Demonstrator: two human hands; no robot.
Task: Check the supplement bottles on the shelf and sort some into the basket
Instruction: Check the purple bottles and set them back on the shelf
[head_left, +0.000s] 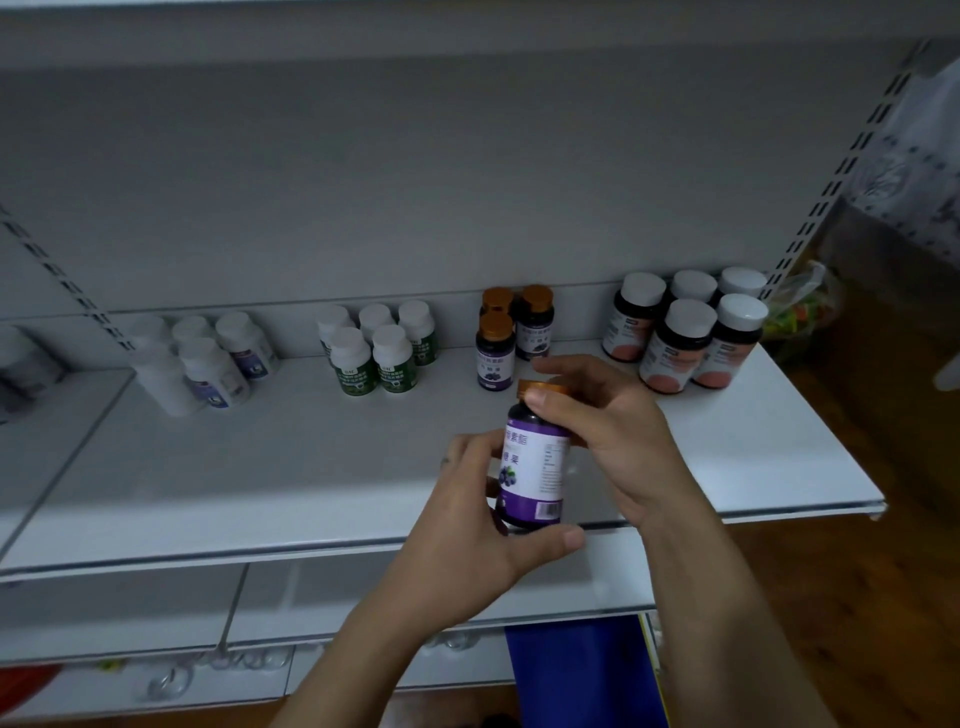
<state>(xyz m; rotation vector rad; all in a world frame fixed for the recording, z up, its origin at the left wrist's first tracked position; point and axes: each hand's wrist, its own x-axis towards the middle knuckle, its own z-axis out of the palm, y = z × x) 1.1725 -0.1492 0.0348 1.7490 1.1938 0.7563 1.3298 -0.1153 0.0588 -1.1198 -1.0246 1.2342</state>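
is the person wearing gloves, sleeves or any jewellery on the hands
Both the left hand and the right hand are ungloved, with no rings or watch in view. The forearms show no sleeves down to the picture's edge. A small dark mark sits on the left hand.

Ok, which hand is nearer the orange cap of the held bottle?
Right. The right hand grips the orange cap at the top of the bottle; the left hand holds the bottle's lower end, below the cap.
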